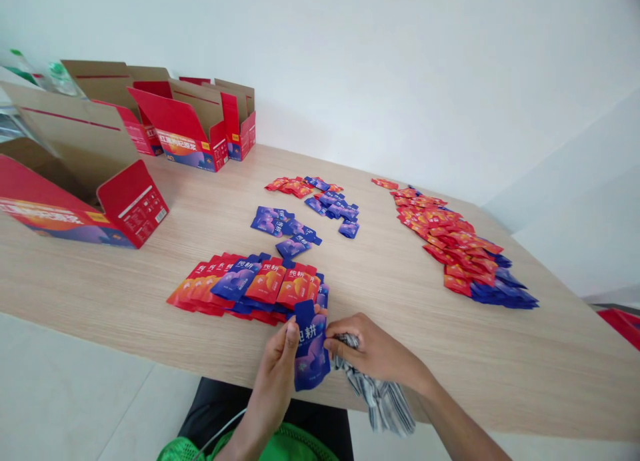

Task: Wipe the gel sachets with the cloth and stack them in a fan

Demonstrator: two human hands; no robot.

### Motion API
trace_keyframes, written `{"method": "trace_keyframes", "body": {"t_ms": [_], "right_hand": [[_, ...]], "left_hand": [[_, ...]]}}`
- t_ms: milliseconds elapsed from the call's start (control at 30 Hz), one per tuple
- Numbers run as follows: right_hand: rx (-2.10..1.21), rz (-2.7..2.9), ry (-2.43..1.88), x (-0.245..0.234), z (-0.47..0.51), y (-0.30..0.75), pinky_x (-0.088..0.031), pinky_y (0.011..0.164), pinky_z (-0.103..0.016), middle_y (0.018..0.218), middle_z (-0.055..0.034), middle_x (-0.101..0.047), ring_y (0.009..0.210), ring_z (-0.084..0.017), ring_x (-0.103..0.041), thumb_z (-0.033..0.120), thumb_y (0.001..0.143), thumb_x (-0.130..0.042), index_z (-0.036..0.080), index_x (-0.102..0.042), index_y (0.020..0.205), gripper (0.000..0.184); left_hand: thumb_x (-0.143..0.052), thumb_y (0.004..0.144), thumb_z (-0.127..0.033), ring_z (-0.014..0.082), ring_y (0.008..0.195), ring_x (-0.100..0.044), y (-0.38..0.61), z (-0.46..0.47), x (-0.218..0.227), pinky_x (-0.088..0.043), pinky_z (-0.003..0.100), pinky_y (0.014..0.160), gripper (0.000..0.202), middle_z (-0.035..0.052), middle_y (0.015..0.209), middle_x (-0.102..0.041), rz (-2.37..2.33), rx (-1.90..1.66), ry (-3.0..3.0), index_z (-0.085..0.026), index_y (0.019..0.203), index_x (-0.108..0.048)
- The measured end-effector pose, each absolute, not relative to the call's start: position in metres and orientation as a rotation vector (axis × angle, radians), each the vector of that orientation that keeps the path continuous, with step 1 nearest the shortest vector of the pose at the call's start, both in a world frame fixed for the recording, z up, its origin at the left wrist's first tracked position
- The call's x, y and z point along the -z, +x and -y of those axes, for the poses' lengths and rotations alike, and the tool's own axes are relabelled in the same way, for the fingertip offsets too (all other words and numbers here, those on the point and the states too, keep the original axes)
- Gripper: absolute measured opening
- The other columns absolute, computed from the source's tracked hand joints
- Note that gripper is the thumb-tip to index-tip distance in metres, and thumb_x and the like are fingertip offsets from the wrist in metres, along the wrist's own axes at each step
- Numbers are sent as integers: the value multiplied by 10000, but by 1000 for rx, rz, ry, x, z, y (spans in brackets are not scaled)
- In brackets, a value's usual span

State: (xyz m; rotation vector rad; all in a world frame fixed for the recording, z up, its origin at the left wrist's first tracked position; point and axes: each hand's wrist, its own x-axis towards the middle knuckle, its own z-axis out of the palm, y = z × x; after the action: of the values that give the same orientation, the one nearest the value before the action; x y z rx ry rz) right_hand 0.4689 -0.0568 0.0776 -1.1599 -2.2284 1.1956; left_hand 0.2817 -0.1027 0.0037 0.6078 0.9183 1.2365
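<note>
Near the front edge of the table, my left hand (276, 364) grips a blue pouch (314, 354) by its left side, thumb on the printed front. The pouch is upright, its narrow neck at the top. My right hand (370, 346) is closed around a grey-and-white striped cloth (383, 398) that hangs down over the table edge. Its fingertips are at the pouch's right edge; whether they pinch it I cannot tell. Just beyond my left hand, red pouches (267, 279) and blue ones lie overlapped in a fanned row.
Open red cartons (187, 138) stand at the back left, and a larger open carton (133, 204) is nearer. Loose blue pouches (295, 242) lie mid-table. A long heap of red and blue pouches (450, 238) stretches along the right. Behind the table is a white wall (380, 68).
</note>
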Motion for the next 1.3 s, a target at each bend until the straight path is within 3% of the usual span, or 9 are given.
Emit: {"method": "trace_keyframes", "body": {"t_ms": [133, 267, 433, 667, 833, 1100, 1300], "right_hand": [[-1107, 2211, -1130, -67, 53, 469, -489, 620, -248, 688, 16, -755, 611, -158, -663, 370, 1073, -613, 221, -813, 796, 373], [-1114, 2188, -1176, -54, 53, 476, -533, 676, -268, 737, -1, -791, 647, -173, -707, 393, 1088, -614, 214, -825, 819, 386], [-1167, 2151, -1258, -50, 56, 494, -535, 724, -291, 747, -6, -784, 695, -196, -728, 454, 1098, -592, 213, -802, 810, 430], [-1117, 2087, -1341, -51, 59, 516, -497, 715, -285, 717, 14, -725, 675, -182, -656, 503, 1080, -602, 215, -775, 801, 437], [-1195, 2052, -1386, -45, 56, 526, -477, 747, -288, 746, 4, -696, 726, -186, -625, 590, 1063, -602, 207, -752, 808, 483], [-1477, 1650, -1578, -20, 22, 560, -516, 855, -337, 850, -45, -736, 860, -238, -670, 850, 808, -754, 197, -767, 816, 653], [-1531, 1642, -1620, 2, -4, 553, -533, 890, -380, 884, -68, -781, 844, -237, -691, 933, 717, -721, 181, -791, 868, 770]], "left_hand": [[-824, 878, -656, 379, 1422, -659, 282, 100, 11, -471, 517, 1249, 616, 132, 1339, -825, -1009, -1278, 532, -198, 1290, -816], [-873, 860, -585, 365, 1450, -641, 282, 101, 25, -492, 476, 1236, 757, 125, 1479, -755, -1005, -1254, 603, -212, 1491, -682], [-797, 960, -529, 335, 1408, -677, 280, 106, 24, -566, 429, 1157, 768, 159, 1537, -706, -860, -1190, 772, -220, 1617, -547], [-730, 1022, -464, 330, 1249, -748, 283, 109, 7, -618, 388, 1013, 550, 184, 1344, -796, -892, -1067, 1005, -185, 1491, -665], [-660, 1047, -534, 296, 1122, -778, 279, 109, 16, -624, 378, 930, 550, 190, 1268, -815, -936, -1001, 1155, -173, 1462, -670], [-484, 1103, -578, 244, 980, -794, 266, 118, 33, -612, 322, 783, 486, 97, 1039, -859, -1062, -873, 1389, -236, 1316, -756], [-469, 1100, -567, 219, 856, -764, 265, 122, 33, -599, 321, 806, 491, 87, 922, -836, -1072, -886, 1434, -220, 1163, -810]]}}
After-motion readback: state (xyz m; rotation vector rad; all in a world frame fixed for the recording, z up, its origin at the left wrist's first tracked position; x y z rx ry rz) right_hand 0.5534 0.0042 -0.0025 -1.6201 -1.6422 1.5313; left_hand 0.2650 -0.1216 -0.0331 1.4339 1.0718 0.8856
